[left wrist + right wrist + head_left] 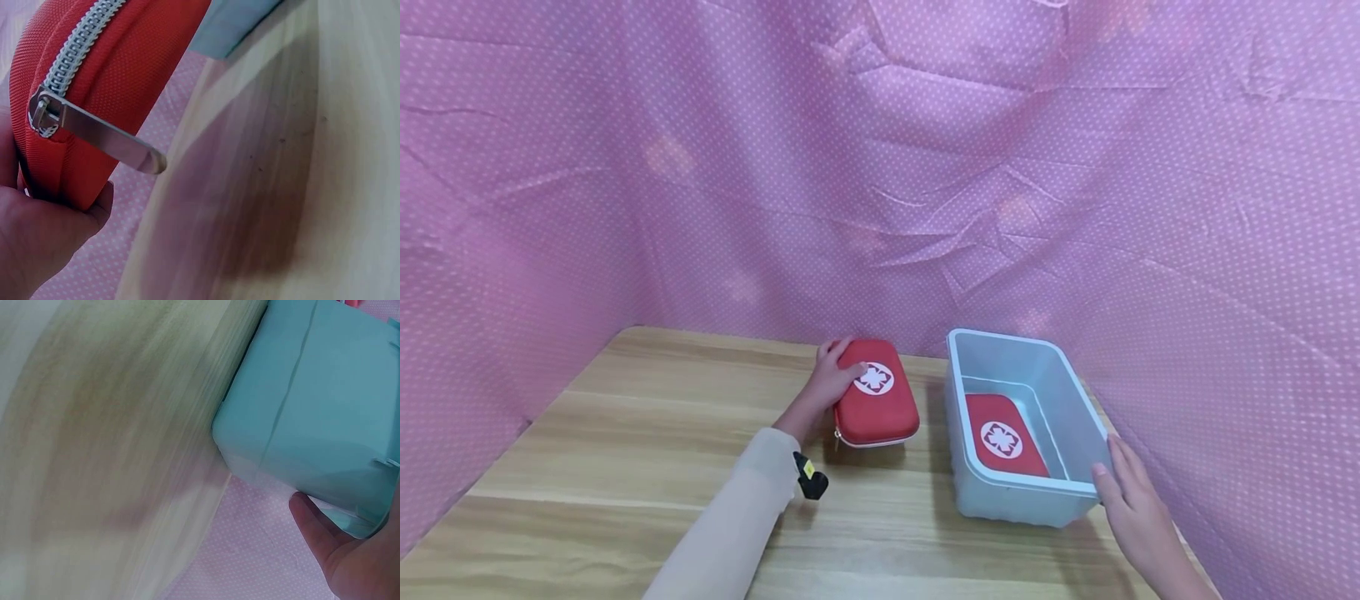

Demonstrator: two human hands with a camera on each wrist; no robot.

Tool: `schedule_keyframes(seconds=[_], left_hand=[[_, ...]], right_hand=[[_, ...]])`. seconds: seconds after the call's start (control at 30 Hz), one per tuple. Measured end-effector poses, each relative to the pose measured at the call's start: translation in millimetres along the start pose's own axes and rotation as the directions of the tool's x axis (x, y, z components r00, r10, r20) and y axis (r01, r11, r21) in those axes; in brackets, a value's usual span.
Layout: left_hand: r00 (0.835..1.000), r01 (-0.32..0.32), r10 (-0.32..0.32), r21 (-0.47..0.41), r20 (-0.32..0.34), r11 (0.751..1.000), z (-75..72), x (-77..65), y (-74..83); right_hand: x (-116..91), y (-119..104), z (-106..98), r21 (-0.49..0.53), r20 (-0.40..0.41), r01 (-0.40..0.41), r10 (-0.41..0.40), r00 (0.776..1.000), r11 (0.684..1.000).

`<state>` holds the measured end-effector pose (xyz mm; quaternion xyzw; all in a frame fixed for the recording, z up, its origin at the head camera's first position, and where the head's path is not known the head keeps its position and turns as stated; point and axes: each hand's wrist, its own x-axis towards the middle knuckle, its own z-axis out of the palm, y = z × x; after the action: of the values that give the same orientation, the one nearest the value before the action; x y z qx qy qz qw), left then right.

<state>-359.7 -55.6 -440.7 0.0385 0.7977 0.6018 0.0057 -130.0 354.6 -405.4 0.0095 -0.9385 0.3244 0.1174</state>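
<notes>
My left hand (832, 379) grips a red zippered first-aid case (880, 408) by its left side, thumb over the white emblem on the lid. In the left wrist view the silver zipper pull (112, 139) hangs from the case's corner, and the case is up off the wooden table. To its right stands a light blue plastic bin (1030, 492). Inside the bin lies a second red case (1033, 454) with the same emblem, partly hidden by the near wall. At the bin's near right corner my right hand (1138, 508) holds the rim, fingers along the outer side.
The wooden table (625, 467) spreads beneath both hands. Pink dotted cloth (850, 208) hangs behind it and along both sides, close to the bin's right. A black strap piece with a yellow mark (808, 477) sticks out at my left wrist.
</notes>
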Motion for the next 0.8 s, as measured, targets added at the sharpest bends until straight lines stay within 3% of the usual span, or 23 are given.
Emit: schedule_keyframes(seconds=[0.3, 0.8], left_hand=[[1.0, -0.012, 0.012, -0.032, 0.013, 0.999, 2.9, -2.0, 22.6], [0.994, -0.041, 0.05, -0.095, 0.097, 0.995, 13.6, -3.9, 59.3]], right_hand=[[0, 0, 1, -0.005, 0.001, -0.004, 0.004, 1.0, 1.0], [0, 1, 0, 0.006, -0.009, 0.003, -0.003, 1.0, 1.0]])
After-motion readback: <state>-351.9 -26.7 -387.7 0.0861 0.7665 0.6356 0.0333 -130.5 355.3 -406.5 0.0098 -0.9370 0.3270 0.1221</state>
